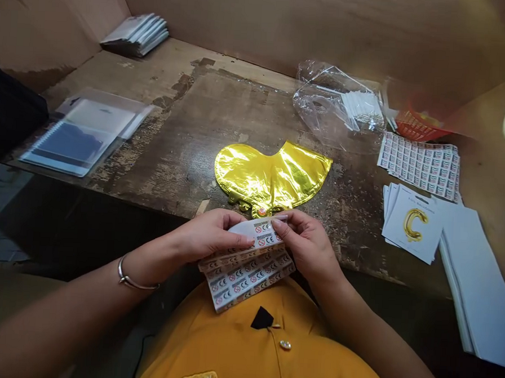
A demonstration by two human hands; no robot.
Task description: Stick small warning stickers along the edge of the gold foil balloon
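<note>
Close to my body, my left hand [216,235] grips the left part of a sticker sheet [248,276] printed with rows of small CE labels. The sheet is folded over, its lower part hanging toward my lap. At its upper right corner, my right hand [311,243] pinches the edge between thumb and fingers. Just beyond both hands lies a flat gold foil balloon [270,173] on the table. A small round sticker [262,211] shows on the balloon's near edge. My fingertips behind the sheet are hidden.
On the right are cards with a gold letter C [414,220], another label sheet [421,164], white sheets [480,280] and a red basket [421,121]. A clear bag with white sticks [362,107] lies behind. Clear plastic sleeves [86,132] and a packet stack [137,33] are left.
</note>
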